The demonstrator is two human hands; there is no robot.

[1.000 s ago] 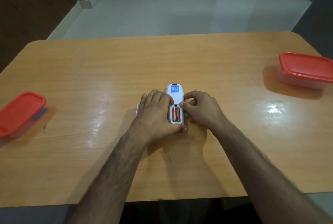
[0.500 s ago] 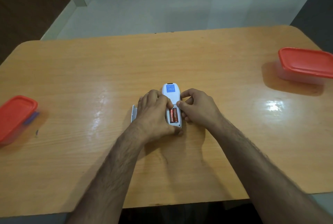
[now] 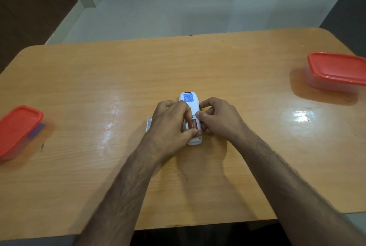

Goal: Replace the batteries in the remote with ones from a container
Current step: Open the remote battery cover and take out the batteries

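The remote (image 3: 190,107) lies face down mid-table, cover off. My left hand (image 3: 170,125) pinches the old batteries (image 3: 193,123), not yet out; my right hand (image 3: 219,119) grips the remote's side. Both containers (image 3: 336,71) remain lidded.

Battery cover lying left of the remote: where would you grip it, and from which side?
Only a white edge of the battery cover shows past the left hand. It appears to lie flat on the table, so probably pinch its long edges from above.
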